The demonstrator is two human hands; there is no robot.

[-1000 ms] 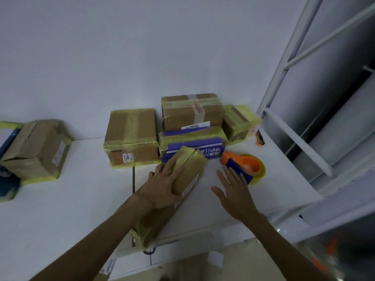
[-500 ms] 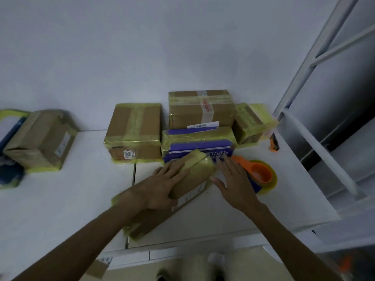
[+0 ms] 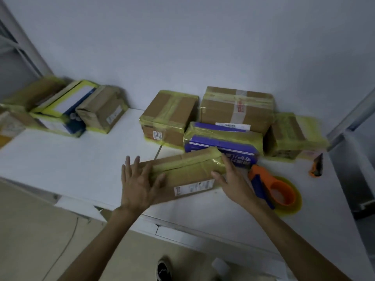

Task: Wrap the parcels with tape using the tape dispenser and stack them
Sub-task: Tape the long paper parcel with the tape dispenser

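Parcel (image 3: pixel 188 173) pressed between straight-fingered left hand (image 3: pixel 138 189) and right hand (image 3: pixel 235 183).

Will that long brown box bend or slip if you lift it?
Probably stiff: the long box keeps straight cardboard edges. Its glossy yellow tape may be slippery; the left hand and right hand at its ends should help.

Packing room: taped parcels (image 3: pixel 170 118), tape dispenser (image 3: pixel 278 191).

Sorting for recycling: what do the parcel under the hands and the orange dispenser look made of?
Parcel: brown matte cardboard, banded in glossy yellowish tape that catches light. Tape dispenser: smooth orange and blue body, probably plastic.
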